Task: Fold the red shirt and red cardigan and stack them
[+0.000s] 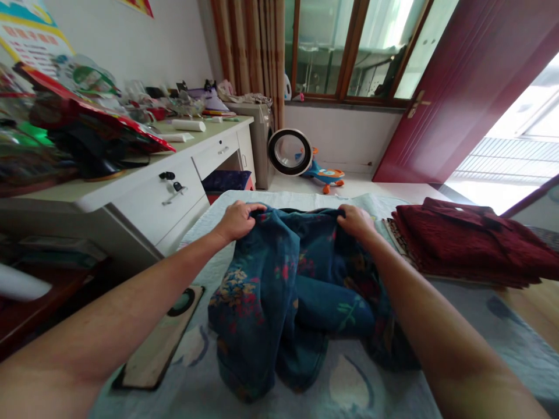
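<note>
A dark blue-green garment with a flower pattern [266,279] lies bunched and creased on a bed with a pale blue cover [349,390]. My left hand [238,220] pinches its far edge at the left, thumb and fingers closed on the cloth. At the right end of the same edge, my right hand [354,221] grips the cloth, fingers wrapped over it. Between both hands the edge is stretched nearly straight. The lower part of the garment spreads toward me in loose folds.
Folded dark red cloths [471,241] are stacked at the right on the bed. A flat beige piece with dark edges [163,343] lies at the left. Beyond stand a cluttered white desk [152,203], a washing machine with its door open [262,139] and a red door [428,93].
</note>
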Motion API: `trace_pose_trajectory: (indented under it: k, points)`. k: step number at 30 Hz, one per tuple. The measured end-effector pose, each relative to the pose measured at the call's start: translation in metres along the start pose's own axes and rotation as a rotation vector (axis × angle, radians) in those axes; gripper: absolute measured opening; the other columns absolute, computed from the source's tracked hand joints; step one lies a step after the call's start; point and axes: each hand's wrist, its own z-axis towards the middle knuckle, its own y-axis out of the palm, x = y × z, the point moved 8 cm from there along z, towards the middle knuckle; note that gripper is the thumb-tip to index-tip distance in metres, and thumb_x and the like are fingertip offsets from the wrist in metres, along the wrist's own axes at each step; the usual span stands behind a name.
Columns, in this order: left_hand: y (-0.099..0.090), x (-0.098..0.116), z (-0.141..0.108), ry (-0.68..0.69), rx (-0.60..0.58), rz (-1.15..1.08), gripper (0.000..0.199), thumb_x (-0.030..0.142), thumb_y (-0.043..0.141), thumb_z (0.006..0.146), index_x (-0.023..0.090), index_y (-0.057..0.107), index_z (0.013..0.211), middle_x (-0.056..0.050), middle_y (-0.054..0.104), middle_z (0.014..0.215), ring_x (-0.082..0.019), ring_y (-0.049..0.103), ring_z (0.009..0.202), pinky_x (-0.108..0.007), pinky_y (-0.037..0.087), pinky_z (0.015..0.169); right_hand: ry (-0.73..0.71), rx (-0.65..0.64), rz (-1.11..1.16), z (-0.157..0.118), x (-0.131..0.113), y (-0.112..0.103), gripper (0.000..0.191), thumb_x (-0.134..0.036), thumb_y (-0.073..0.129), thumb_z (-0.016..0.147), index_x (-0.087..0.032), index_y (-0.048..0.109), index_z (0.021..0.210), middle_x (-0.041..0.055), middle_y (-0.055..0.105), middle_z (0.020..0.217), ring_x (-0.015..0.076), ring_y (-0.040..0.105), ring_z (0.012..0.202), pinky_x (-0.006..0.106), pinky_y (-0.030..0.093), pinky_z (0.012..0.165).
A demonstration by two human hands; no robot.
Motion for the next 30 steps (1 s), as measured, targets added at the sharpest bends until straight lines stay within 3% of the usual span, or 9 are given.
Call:
trace_pose_trajectory:
  k: [3,5,7,9,13,19,22,26,30]
  points:
    - [-0.027,-0.007,0.012,0.044,0.126,0.032,0.04,0.004,0.052,0.068,0.014,0.076,0.099,-0.004,0.073,0.099,-0.023,0.061,0.102,-0.034,0.039,0.104,0.15,0.323,-0.029,-0.002,0.032,-0.044,0.037,-0.03,0.043,0.09,-0.019,0.065,0.117,0.0145,0.068,0.106,0.0288,0.06,0.098,0.037,0.044,0.082]
    - [-0.032,-0.028,0.016,-0.042,0.125,0.116,0.041,0.003,0.048,0.072,0.013,0.074,0.102,-0.004,0.072,0.104,-0.021,0.061,0.102,-0.032,0.04,0.103,0.23,0.435,-0.061,-0.005,0.055,-0.052,0.039,-0.032,0.039,0.092,-0.019,0.064,0.119,0.0149,0.067,0.108,0.0285,0.06,0.097,0.036,0.045,0.081]
    - [-0.026,-0.058,0.015,-0.181,0.033,0.269,0.046,0.0,0.045,0.073,0.014,0.071,0.109,-0.004,0.071,0.109,-0.021,0.06,0.105,-0.032,0.041,0.101,0.291,0.339,-0.11,-0.002,0.078,-0.037,0.04,-0.034,0.04,0.092,-0.018,0.063,0.121,0.0163,0.064,0.115,0.029,0.06,0.098,0.037,0.046,0.08]
    - [-0.01,-0.086,0.01,-0.266,-0.123,0.373,0.049,-0.001,0.046,0.07,0.013,0.069,0.111,-0.006,0.071,0.112,-0.022,0.061,0.106,-0.032,0.043,0.098,0.301,0.099,-0.172,0.004,0.095,-0.005,0.039,-0.033,0.047,0.089,-0.017,0.065,0.121,0.0177,0.061,0.123,0.0298,0.06,0.102,0.037,0.046,0.081]
    - [0.028,-0.111,0.0,-0.283,-0.323,0.366,0.039,0.009,0.056,0.064,0.015,0.073,0.098,-0.005,0.074,0.104,-0.023,0.066,0.101,-0.027,0.048,0.09,0.23,-0.172,-0.187,0.015,0.106,0.04,0.036,-0.034,0.057,0.086,-0.015,0.069,0.115,0.0138,0.067,0.115,0.0254,0.062,0.105,0.029,0.046,0.085]
    - [0.058,-0.114,0.003,-0.286,-0.372,0.36,0.047,0.034,0.055,0.076,0.016,0.067,0.117,-0.005,0.07,0.119,-0.023,0.065,0.109,-0.026,0.049,0.093,0.292,-0.165,-0.203,0.029,0.099,0.042,0.047,-0.041,0.039,0.096,-0.008,0.069,0.113,0.0227,0.065,0.119,0.0315,0.062,0.109,0.037,0.047,0.086]
    - [0.063,-0.116,0.005,-0.303,-0.376,0.384,0.051,0.024,0.06,0.068,0.017,0.067,0.119,-0.006,0.069,0.123,-0.023,0.065,0.111,-0.026,0.048,0.093,0.305,-0.163,-0.209,0.03,0.091,0.047,0.043,-0.033,0.055,0.088,-0.01,0.062,0.124,0.022,0.063,0.123,0.0321,0.061,0.111,0.038,0.048,0.086]
    - [0.065,-0.115,0.012,-0.307,-0.368,0.397,0.064,0.01,0.057,0.059,0.018,0.067,0.121,-0.004,0.071,0.119,-0.021,0.068,0.104,-0.022,0.05,0.086,0.355,-0.194,-0.205,0.032,0.086,0.055,0.041,-0.022,0.066,0.076,-0.01,0.068,0.115,0.0217,0.068,0.11,0.0334,0.065,0.102,0.04,0.052,0.081]
    - [0.049,-0.105,0.033,-0.28,-0.308,0.432,0.068,0.009,0.057,0.059,0.018,0.064,0.127,-0.005,0.069,0.124,-0.024,0.064,0.111,-0.024,0.048,0.092,0.38,-0.092,-0.184,0.044,0.083,0.034,0.037,-0.022,0.058,0.079,-0.014,0.07,0.113,0.0196,0.068,0.112,0.0336,0.065,0.102,0.041,0.052,0.079]
